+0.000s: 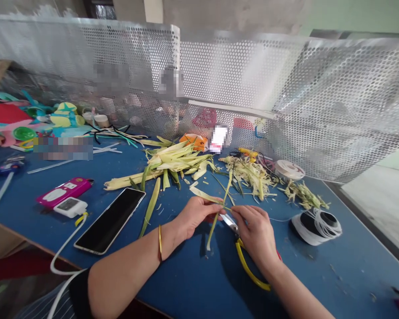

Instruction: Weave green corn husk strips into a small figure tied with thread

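Note:
My left hand [197,215] pinches crossed strips of green corn husk [228,188] between thumb and fingers. My right hand [257,232] is closed at the fingertips on a thin green end of the same husk, just right of the crossing. One strip hangs down toward the table, another points up and away. Beneath my right hand lie scissors with a yellow handle [249,270], their blades partly hidden by my fingers. To the right sits a black spool wound with white thread [315,227], and a fine thread runs from it toward my right hand.
A heap of corn husks [173,159] lies beyond my hands, with shredded husk [249,173] to its right. A phone [111,221], a magenta device [64,192] and a white cable [58,252] are at left. A perforated metal screen [226,75] borders the blue table's back.

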The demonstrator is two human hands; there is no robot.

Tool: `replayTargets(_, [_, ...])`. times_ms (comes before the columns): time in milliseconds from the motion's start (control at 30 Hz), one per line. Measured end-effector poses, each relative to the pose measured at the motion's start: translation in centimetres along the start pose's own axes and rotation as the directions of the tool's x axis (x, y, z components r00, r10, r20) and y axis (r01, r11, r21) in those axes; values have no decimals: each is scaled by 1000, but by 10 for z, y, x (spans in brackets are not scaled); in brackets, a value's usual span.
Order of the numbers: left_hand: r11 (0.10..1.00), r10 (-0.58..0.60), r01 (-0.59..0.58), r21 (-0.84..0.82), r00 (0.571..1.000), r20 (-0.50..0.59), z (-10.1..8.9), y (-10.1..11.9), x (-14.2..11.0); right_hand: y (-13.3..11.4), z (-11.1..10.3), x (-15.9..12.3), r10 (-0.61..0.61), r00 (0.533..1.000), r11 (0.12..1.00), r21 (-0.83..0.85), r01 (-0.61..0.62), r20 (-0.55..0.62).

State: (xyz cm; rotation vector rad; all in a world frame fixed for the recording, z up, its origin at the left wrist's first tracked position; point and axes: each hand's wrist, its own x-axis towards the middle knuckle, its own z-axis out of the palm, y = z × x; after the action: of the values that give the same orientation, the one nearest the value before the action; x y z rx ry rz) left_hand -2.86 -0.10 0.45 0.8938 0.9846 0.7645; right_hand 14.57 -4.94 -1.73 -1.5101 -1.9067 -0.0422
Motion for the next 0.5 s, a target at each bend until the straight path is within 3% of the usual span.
replayTargets(67, [999,28,-28,38,1000,-1,-2,7,-3,2,-3,1,-26,998,997,-68,22,-58])
replayTargets(167, [997,74,-72,16,988,-133,-8,15,-3,5,-7,4,-45,995,993,-116,34,-93])
replayTargets(267, [984,176,-165,61,938,-299,-15,16,2,6,-9,6,-77,994,991,-118,67,-74])
replayTargets(333, [952,294,-242,189,895,-337,-18,15,5,5,-10,6,-108,992,988,-122,100,-60])
replayTargets(400, [889,379,-286,357,898,-224,-19,13,6,4,-9,6,-145,988,982,-130,137,-54])
replayTargets(500, [782,356,-307,542,935,16,-18,12,4,3,-8,6,-200,978,971,-143,191,-55])
